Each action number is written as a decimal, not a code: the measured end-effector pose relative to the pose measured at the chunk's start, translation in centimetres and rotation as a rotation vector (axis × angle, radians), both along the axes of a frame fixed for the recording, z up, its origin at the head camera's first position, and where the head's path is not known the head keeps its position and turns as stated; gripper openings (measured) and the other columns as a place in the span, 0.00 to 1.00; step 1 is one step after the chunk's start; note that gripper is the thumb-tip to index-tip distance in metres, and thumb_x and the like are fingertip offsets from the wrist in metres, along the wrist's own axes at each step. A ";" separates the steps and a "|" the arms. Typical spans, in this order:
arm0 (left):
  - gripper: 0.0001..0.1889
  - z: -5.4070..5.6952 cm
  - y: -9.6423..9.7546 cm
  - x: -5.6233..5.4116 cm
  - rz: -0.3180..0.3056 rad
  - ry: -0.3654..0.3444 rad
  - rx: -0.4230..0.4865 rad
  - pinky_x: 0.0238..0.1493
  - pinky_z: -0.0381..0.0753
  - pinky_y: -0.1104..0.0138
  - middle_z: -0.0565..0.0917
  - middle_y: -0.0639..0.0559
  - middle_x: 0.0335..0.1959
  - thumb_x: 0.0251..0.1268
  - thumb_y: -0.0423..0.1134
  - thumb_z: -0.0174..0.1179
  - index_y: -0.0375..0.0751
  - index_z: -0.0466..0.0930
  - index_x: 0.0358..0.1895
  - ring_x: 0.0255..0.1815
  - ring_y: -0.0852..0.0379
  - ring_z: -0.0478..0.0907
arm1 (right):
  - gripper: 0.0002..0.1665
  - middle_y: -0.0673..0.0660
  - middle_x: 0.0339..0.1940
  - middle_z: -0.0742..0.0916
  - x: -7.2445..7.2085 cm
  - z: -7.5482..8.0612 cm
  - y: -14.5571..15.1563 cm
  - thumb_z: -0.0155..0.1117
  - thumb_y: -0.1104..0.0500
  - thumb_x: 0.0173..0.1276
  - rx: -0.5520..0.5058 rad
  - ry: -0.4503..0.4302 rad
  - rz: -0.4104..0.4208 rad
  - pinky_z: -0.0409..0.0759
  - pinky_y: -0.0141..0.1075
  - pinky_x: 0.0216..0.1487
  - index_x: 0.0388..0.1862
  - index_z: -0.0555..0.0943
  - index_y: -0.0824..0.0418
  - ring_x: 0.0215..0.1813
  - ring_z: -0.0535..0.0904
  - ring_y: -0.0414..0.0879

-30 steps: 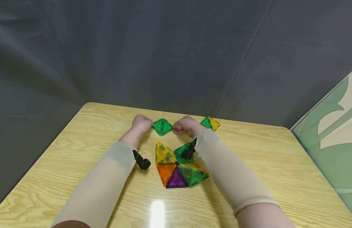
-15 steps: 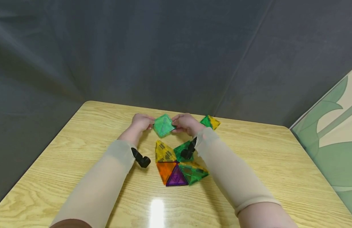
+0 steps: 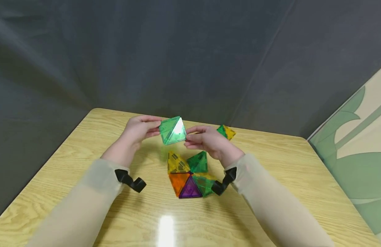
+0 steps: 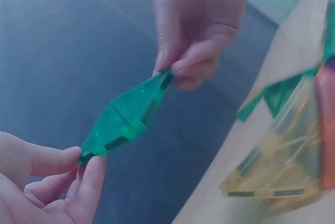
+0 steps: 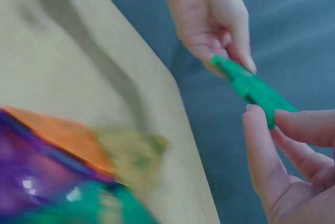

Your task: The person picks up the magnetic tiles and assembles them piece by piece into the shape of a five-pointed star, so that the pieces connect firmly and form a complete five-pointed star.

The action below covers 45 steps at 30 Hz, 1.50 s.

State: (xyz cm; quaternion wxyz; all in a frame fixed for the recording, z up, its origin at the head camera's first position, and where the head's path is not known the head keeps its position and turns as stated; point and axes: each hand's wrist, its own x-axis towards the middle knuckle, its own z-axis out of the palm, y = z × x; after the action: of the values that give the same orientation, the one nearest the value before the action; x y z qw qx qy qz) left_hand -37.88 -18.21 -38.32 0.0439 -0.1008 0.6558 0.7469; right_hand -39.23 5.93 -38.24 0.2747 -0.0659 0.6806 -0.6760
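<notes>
Two green see-through triangular magnetic tiles (image 3: 172, 130), joined along one edge into a bent diamond, hang above the far part of the table. My left hand (image 3: 136, 132) pinches their left corner between thumb and fingers. At the opposite corner, my right hand (image 3: 210, 142) pinches them in the same way, as the right wrist view of the tiles (image 5: 256, 90) also shows. Below lies a ring of joined tiles: a raised yellow piece (image 3: 177, 163), a green piece (image 3: 199, 162), an orange triangle (image 3: 179, 182), a purple triangle (image 3: 191, 189) and another green piece (image 3: 204, 185), partly behind the right wrist camera.
A small green and yellow tile piece (image 3: 226, 132) sits near the table's back edge, just beyond the right hand. Dark fabric (image 3: 178, 61) hangs behind the wooden table (image 3: 270, 206). A leaf-patterned panel (image 3: 348, 154) borders its right side.
Both hands have lifted the green tile pair off the table and drawn it nearer, folding it at the shared edge. The ring of tiles stays in place.
</notes>
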 end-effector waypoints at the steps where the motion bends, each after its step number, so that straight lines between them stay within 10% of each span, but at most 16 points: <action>1: 0.19 0.1 -0.2 0.7 -0.005 0.003 0.018 0.40 0.84 0.69 0.83 0.46 0.42 0.69 0.27 0.60 0.25 0.75 0.61 0.32 0.59 0.84 | 0.16 0.64 0.38 0.85 0.9 0.0 0.1 0.55 0.69 0.74 -0.010 0.002 0.027 0.85 0.38 0.43 0.59 0.74 0.71 0.34 0.85 0.47; 9: 0.12 -1.7 -0.6 5.7 -0.111 0.006 0.083 0.40 0.85 0.68 0.84 0.50 0.35 0.67 0.25 0.61 0.22 0.78 0.51 0.33 0.58 0.83 | 0.10 0.65 0.38 0.85 7.7 -2.2 -0.5 0.56 0.70 0.73 -0.097 -0.030 0.070 0.86 0.41 0.42 0.50 0.73 0.74 0.35 0.85 0.48; 16: 0.09 -4.9 0.1 6.9 -0.175 -0.114 0.011 0.36 0.84 0.69 0.85 0.48 0.35 0.67 0.28 0.62 0.26 0.81 0.46 0.32 0.59 0.83 | 0.06 0.63 0.32 0.86 11.3 -5.2 -0.8 0.56 0.71 0.71 -0.171 -0.156 0.003 0.86 0.40 0.40 0.45 0.75 0.74 0.33 0.86 0.48; 24: 0.15 -7.7 1.0 6.4 -0.159 -0.178 -0.038 0.37 0.85 0.68 0.86 0.47 0.35 0.66 0.27 0.62 0.20 0.77 0.53 0.31 0.59 0.84 | 0.06 0.62 0.31 0.86 12.6 -7.4 -1.2 0.53 0.71 0.73 -0.193 -0.222 -0.055 0.86 0.40 0.39 0.45 0.72 0.74 0.32 0.86 0.48; 45: 0.16 -7.6 1.9 7.6 -0.133 -0.164 -0.162 0.44 0.84 0.66 0.86 0.44 0.43 0.67 0.36 0.64 0.27 0.81 0.52 0.40 0.56 0.83 | 0.23 0.77 0.55 0.79 14.3 -7.0 -0.6 0.48 0.70 0.75 -0.334 -0.278 -0.102 0.79 0.45 0.57 0.63 0.61 0.84 0.57 0.80 0.62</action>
State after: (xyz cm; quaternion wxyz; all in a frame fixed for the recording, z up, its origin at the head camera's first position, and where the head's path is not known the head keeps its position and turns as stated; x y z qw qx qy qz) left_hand -30.30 -16.33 -45.90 0.1385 -0.1211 0.7133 0.6763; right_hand -24.91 5.31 -45.25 0.3165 0.0178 0.5171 -0.7950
